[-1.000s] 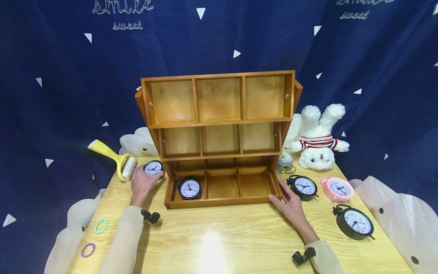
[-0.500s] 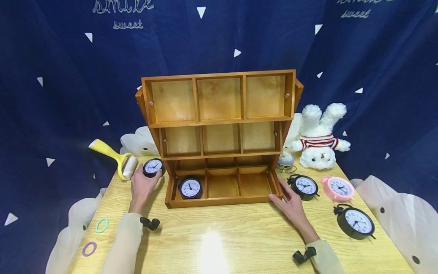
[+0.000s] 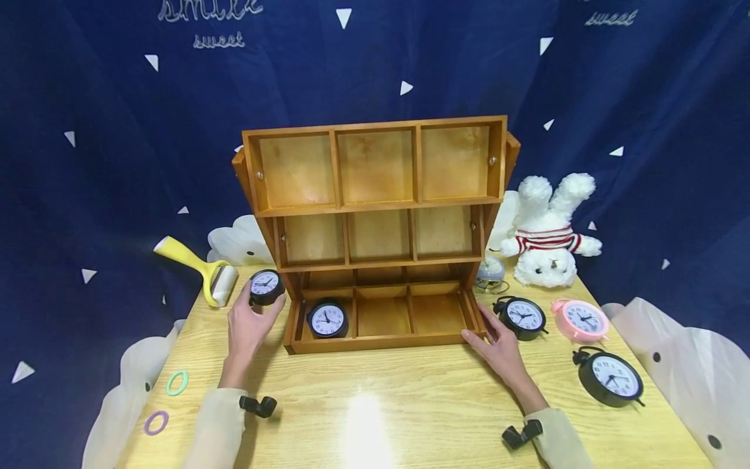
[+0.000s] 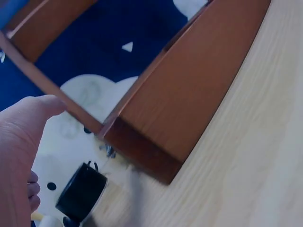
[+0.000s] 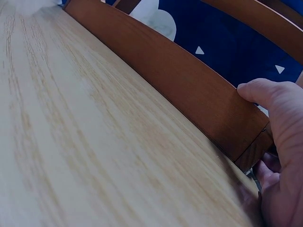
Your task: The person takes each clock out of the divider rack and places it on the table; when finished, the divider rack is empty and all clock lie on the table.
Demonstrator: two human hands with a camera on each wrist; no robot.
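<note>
A small round black clock [image 3: 265, 286] stands just left of the brown wooden shelf [image 3: 383, 341], with my left hand [image 3: 249, 332] spread around its lower half. In the left wrist view, the thumb [image 4: 54, 104] stretches out well apart from the clock's black side [image 4: 81, 193]; the other fingers are mostly hidden. My right hand [image 3: 505, 357] grips the right front corner of the shelf's bottom tray. Its thumb [image 5: 253, 89] lies at the upper edge of the front board [image 5: 189, 90], with fingers curled behind the end. Another black clock [image 3: 328, 320] sits in the bottom tray's left compartment.
Right of the shelf are black alarm clocks [image 3: 523, 318] [image 3: 612, 378], a pink one [image 3: 580, 320] and a pale one [image 3: 489, 272]. A plush rabbit [image 3: 547, 241] lies behind. On the left are a yellow-handled roller [image 3: 202, 268] and green [image 3: 177, 373] and purple rings [image 3: 165, 422].
My left hand has drawn back toward the body, and its thumb has come off the clock's front. The clock has shifted very slightly right. My right hand keeps its place on the shelf corner.
</note>
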